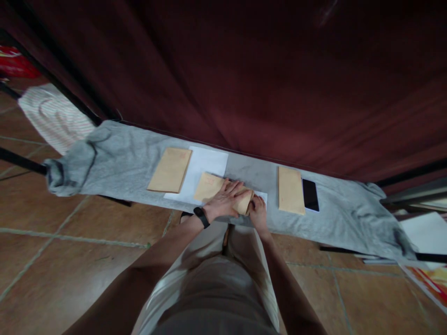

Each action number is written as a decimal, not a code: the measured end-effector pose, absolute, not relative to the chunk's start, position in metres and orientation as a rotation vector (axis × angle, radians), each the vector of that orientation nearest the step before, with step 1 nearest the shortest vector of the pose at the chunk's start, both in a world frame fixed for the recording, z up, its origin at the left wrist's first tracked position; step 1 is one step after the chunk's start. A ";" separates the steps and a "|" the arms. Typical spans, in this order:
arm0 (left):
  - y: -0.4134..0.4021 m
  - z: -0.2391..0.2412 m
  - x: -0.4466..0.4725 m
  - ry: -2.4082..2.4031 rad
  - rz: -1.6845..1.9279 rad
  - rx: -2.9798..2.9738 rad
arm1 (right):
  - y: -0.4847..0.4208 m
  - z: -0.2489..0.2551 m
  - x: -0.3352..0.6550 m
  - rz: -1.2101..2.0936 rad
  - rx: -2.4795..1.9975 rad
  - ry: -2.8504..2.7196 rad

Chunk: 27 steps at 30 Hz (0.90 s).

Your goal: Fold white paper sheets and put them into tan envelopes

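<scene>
My left hand (226, 201), a black band on its wrist, lies flat with fingers stretched across a tan paper envelope (206, 187). The fingers of my right hand (257, 209) are curled round the envelope's right end. Behind that hand shows a bit of white paper (262, 196); whether it is inside the envelope I cannot tell. A white sheet (209, 160) lies partly under the envelope's left side. Another tan envelope (170, 170) rests to the left, overlapping that sheet, and one more envelope (291, 190) lies to the right.
A phone (310, 195) lies beside the right envelope. Grey cloth (118, 158) covers the narrow surface. A dark red curtain (223, 83) hangs right behind it. Striped cloth (57, 114) hangs at the left, and white papers (428, 235) are at the far right. Below is tiled floor (87, 260).
</scene>
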<state>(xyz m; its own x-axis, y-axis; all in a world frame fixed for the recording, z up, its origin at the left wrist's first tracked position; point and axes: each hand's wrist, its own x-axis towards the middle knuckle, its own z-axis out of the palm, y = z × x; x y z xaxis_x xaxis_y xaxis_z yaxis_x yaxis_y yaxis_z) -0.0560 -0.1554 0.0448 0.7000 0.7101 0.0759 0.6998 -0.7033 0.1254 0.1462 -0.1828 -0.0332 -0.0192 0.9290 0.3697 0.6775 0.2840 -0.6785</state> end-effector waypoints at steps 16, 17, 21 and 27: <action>-0.161 0.053 -0.056 1.276 0.138 2.861 | -0.181 -0.033 0.148 0.497 -1.455 -1.637; -0.162 0.056 -0.055 1.271 0.140 2.885 | -0.181 -0.032 0.148 0.515 -1.458 -1.628; -0.169 0.065 -0.054 1.267 0.133 2.950 | -0.188 -0.022 0.148 0.571 -1.435 -1.519; -0.176 0.069 -0.053 1.312 0.121 2.931 | -0.208 -0.007 0.146 0.585 -1.443 -1.279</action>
<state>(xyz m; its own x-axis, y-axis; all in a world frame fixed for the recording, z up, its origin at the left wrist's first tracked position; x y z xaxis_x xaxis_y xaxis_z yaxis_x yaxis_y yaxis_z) -0.0528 -0.1759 0.0688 0.6641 0.7411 0.0981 0.7466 -0.6644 -0.0348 0.1461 -0.2076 -0.0067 0.3033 0.9119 0.2764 0.3879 0.1468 -0.9100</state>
